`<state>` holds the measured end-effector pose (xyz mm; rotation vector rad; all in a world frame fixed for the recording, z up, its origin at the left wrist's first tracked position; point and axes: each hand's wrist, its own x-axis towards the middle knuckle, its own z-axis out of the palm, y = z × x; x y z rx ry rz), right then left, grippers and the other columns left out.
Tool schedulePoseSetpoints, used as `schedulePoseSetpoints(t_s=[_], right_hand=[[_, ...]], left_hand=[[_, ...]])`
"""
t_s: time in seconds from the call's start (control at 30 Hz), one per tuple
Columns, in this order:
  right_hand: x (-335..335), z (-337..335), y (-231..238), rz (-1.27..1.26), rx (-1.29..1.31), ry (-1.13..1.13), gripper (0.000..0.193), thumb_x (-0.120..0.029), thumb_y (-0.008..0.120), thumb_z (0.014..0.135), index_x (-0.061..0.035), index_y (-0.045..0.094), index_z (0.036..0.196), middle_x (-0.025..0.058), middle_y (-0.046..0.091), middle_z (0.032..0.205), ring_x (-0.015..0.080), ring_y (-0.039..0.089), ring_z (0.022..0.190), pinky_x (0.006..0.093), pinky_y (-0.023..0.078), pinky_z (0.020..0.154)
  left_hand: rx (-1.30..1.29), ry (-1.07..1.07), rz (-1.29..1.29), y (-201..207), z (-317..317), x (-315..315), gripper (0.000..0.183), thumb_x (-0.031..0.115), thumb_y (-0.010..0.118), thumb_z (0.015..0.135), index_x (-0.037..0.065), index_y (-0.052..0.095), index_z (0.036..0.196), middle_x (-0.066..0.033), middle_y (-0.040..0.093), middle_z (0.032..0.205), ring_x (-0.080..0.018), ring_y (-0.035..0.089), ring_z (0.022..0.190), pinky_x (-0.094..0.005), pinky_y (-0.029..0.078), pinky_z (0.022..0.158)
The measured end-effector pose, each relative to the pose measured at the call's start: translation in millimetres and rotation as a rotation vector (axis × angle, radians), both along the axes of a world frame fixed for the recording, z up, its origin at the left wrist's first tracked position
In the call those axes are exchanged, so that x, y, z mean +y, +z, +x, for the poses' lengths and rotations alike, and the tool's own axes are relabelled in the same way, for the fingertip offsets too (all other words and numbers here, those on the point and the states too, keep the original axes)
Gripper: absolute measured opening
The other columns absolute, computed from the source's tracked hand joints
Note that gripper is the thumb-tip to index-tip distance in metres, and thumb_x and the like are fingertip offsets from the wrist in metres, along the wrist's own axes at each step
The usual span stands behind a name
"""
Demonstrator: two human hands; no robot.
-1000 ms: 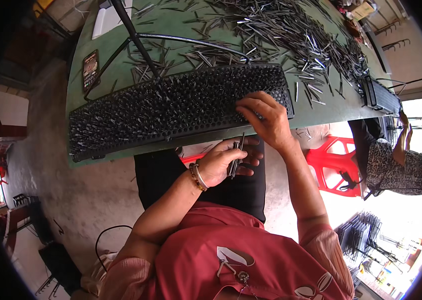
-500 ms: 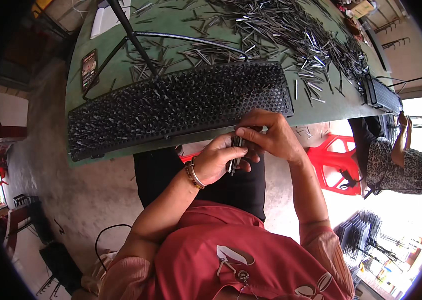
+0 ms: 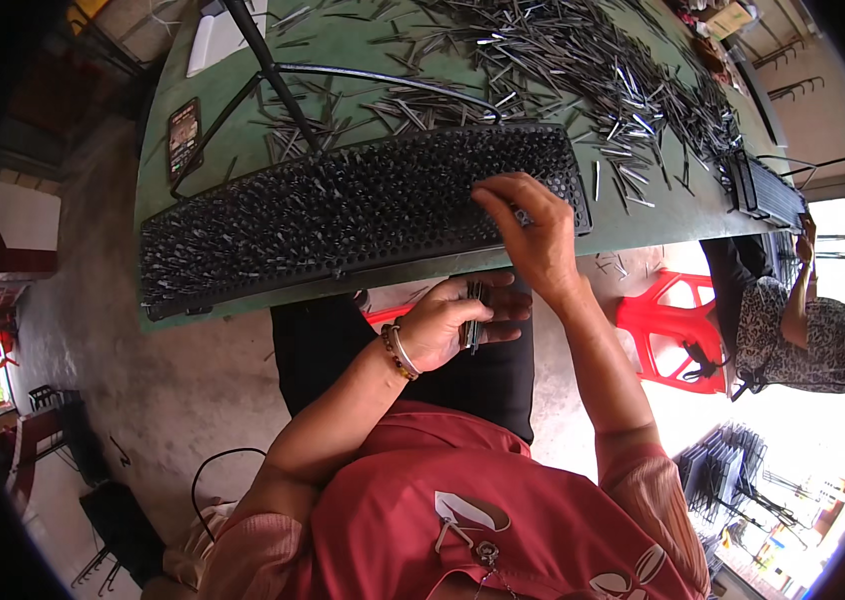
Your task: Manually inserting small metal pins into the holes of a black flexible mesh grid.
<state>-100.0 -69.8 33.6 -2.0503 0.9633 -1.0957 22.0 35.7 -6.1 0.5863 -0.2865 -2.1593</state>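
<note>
The right hand point(image 3: 535, 232) rests on the near right end of the black perforated rack point(image 3: 363, 210), fingers loosely spread and fingertips pressed onto its pin-filled surface. The left hand point(image 3: 453, 325) sits below the rack's near edge, off the tabletop point(image 3: 243, 120), curled around a small bundle of metal pins point(image 3: 474, 318) pinched between thumb and fingers, with a beaded bracelet point(image 3: 399, 352) on its wrist. The rack lies lengthwise along the green tabletop's near edge, bristling with upright pins. Beyond the rack, loose pins point(image 3: 583, 60) lie scattered in a wide heap. Right of the rack, a red plastic stool point(image 3: 671, 335) stands on the floor beside another seated person point(image 3: 803, 335).
</note>
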Motion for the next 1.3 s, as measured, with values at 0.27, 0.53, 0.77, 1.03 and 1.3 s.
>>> schedulePoseSetpoints(t_s=[0.27, 0.53, 0.77, 1.03, 1.3], right_hand=[[-4.5, 3.6, 1.0, -0.518, 0.259, 0.146, 0.017, -0.007, 0.069, 0.073, -0.0068, 0.066, 0.090, 0.0065, 0.061, 0.088, 0.0242, 0.058, 0.073, 0.0352, 0.044, 0.064], [-0.2, 11.4, 5.5, -0.485, 0.349, 0.122, 0.014, -0.008, 0.069, 0.072, -0.0061, 0.065, 0.086, 0.0060, 0.059, 0.084, 0.0237, 0.057, 0.069, 0.0343, 0.043, 0.063], [3.1, 8.2, 6.9, -0.419, 0.393, 0.078, 0.013, -0.009, 0.069, 0.074, -0.0056, 0.066, 0.085, 0.0057, 0.060, 0.084, 0.0232, 0.057, 0.069, 0.0341, 0.045, 0.063], [5.3, 6.1, -1.3, -0.451, 0.424, 0.166, 0.014, -0.010, 0.069, 0.075, -0.0058, 0.067, 0.088, 0.0068, 0.059, 0.085, 0.0231, 0.057, 0.070, 0.0334, 0.046, 0.065], [23.2, -19.5, 16.7, 0.259, 0.298, 0.164, 0.017, -0.015, 0.071, 0.080, 0.0011, 0.069, 0.086, 0.0087, 0.062, 0.089, 0.0198, 0.061, 0.082, 0.0303, 0.048, 0.072]], left_hand=[[0.016, 0.044, -0.013, -0.4, 6.0, -0.6, 0.043, -0.006, 0.042, 0.081, -0.001, 0.044, 0.124, -0.0186, 0.058, 0.113, -0.0267, 0.058, 0.108, -0.0421, 0.048, 0.093], [-0.051, 0.042, -0.080, 2.1, 8.8, -0.4, 0.044, -0.008, 0.042, 0.081, -0.001, 0.044, 0.124, -0.0165, 0.056, 0.117, -0.0258, 0.057, 0.110, -0.0414, 0.048, 0.093], [-0.063, 0.038, -0.072, 4.3, 9.4, -0.4, 0.045, -0.009, 0.042, 0.081, 0.000, 0.043, 0.125, -0.0173, 0.055, 0.117, -0.0269, 0.056, 0.111, -0.0419, 0.047, 0.094], [-0.044, 0.039, -0.074, 4.6, 11.0, -0.6, 0.050, -0.007, 0.039, 0.075, -0.001, 0.045, 0.125, -0.0179, 0.057, 0.114, -0.0270, 0.057, 0.110, -0.0407, 0.047, 0.094], [-0.070, 0.081, -0.136, 11.1, 14.0, -1.6, 0.058, -0.008, 0.039, 0.073, -0.001, 0.038, 0.131, -0.0160, 0.056, 0.115, -0.0271, 0.058, 0.107, -0.0411, 0.048, 0.093]])
